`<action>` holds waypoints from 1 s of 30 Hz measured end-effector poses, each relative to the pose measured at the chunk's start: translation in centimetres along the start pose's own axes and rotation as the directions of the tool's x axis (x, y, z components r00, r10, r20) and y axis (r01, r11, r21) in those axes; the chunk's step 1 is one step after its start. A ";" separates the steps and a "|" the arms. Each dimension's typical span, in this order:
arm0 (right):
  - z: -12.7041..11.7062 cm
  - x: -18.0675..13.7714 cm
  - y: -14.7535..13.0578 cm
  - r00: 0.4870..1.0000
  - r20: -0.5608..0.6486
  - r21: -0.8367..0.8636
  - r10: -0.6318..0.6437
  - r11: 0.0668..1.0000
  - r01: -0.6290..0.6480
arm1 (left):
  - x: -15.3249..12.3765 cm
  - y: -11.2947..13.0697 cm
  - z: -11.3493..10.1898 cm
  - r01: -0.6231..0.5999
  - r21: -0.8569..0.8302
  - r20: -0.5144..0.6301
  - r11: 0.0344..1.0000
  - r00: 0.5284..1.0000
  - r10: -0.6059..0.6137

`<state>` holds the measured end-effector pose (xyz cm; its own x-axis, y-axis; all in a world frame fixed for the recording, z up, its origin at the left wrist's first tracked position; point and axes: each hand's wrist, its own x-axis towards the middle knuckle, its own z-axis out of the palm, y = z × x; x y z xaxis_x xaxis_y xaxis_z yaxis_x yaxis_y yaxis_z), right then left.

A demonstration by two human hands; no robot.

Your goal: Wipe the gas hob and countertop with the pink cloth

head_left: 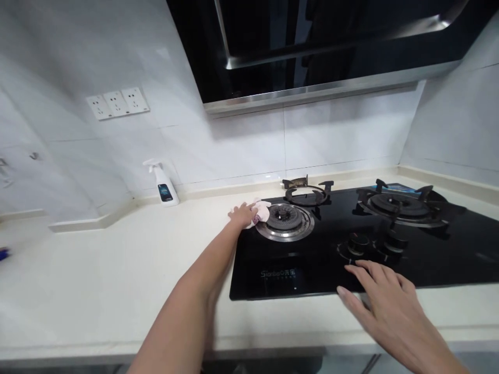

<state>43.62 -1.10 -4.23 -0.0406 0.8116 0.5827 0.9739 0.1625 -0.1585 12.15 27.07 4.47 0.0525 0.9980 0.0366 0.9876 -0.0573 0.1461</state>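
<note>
A pink cloth [262, 212] bunched in our left hand [242, 214], clenched at the left rim of the left burner [284, 222] on a black glass hob [312, 272]. Our right hand [390, 306] lies open, fingers spread, its fingertips on the hob's near edge, just short of two control knobs [358, 243]. The left burner stands bare, its grate [306, 193] set off it on the glass at the far side; the right burner [399, 203] keeps its grate [393, 195] on. Much of the glass between the hands lies open, bounded on the near side by the hob's edge. Left of the hob runs a cream counter [117, 270], with a spray bottle [166, 187] at the back, below wall sockets [117, 103]. A range hood [312, 52] overhangs the far side.
</note>
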 end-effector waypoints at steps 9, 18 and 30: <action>0.4 -0.1 0.0 1.000 0.022 0.011 0.018 1.000 -0.018 | -11.4 -0.3 0.3 -0.107 0.040 -0.014 0.993 0.994 0.108; 0.7 -0.2 0.2 0.999 0.044 0.022 0.027 0.999 -0.028 | -22.8 0.9 0.9 -0.258 0.091 -0.075 0.962 0.961 0.265; -0.7 2.4 -8.8 0.982 0.012 0.381 -0.188 0.909 0.169 | -26.8 4.6 2.3 -0.575 -0.249 -0.242 0.780 0.816 0.525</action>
<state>35.06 -0.96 -0.86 -0.2255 0.7731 0.5929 0.7929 0.4992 -0.3494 15.66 0.13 1.85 0.5251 0.7775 0.3460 0.7029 -0.6255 0.3386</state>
